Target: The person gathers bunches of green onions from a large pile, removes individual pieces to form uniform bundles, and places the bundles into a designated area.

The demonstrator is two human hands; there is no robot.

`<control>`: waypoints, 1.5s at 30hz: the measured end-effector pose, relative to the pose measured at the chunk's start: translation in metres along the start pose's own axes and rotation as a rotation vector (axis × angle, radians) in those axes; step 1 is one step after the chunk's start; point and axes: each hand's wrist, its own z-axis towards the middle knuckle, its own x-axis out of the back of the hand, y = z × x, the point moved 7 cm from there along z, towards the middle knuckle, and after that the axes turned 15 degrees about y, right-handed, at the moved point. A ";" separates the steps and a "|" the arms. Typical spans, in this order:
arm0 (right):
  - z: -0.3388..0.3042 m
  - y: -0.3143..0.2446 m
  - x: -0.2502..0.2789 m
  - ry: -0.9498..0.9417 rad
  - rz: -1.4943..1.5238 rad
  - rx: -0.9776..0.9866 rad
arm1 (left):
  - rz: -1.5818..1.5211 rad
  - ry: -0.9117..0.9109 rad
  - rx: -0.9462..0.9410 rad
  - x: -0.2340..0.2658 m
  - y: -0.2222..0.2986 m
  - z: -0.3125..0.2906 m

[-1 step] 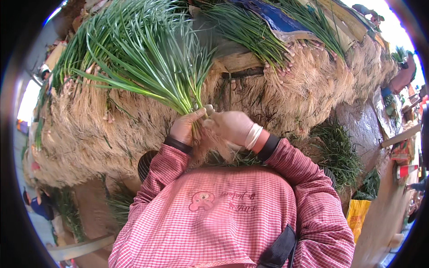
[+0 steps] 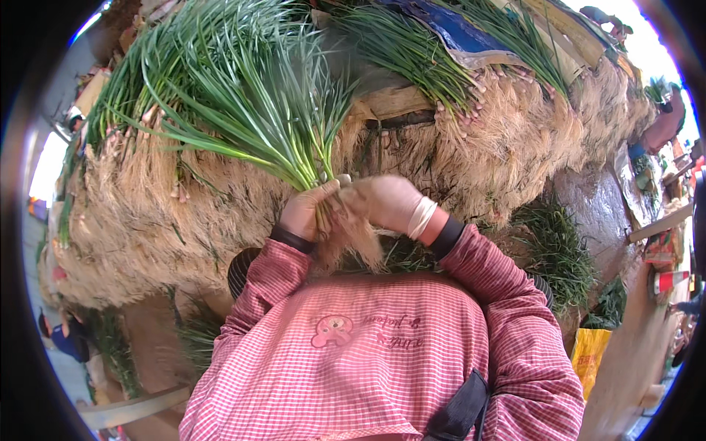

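Green, long-leaved bunch of chives (image 2: 243, 110) is being gripped at its pale base by the gloved left hand (image 2: 305, 211) and gloved right hand (image 2: 386, 202), both closing around it.

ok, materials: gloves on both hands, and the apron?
Left hand and right hand: thin pale gloves, likely rubber or latex; they cling smoothly, and the right one has a rolled cuff. Both grip the green bunch. Apron: woven cloth, matte, with a red-white check and soft folds.
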 end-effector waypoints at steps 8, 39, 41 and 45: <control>0.057 0.085 -0.042 0.255 1.350 -0.432 | -0.052 -0.252 0.064 -0.012 -0.005 -0.021; 0.087 0.016 0.029 0.294 -0.172 0.281 | 0.309 -0.095 -0.122 0.026 0.001 -0.043; 0.094 0.031 0.030 0.410 -0.141 0.200 | 0.296 -0.105 -0.162 0.031 -0.001 -0.042; 0.089 0.124 0.094 0.761 0.712 -0.129 | 0.289 -0.124 -0.103 0.033 0.000 -0.041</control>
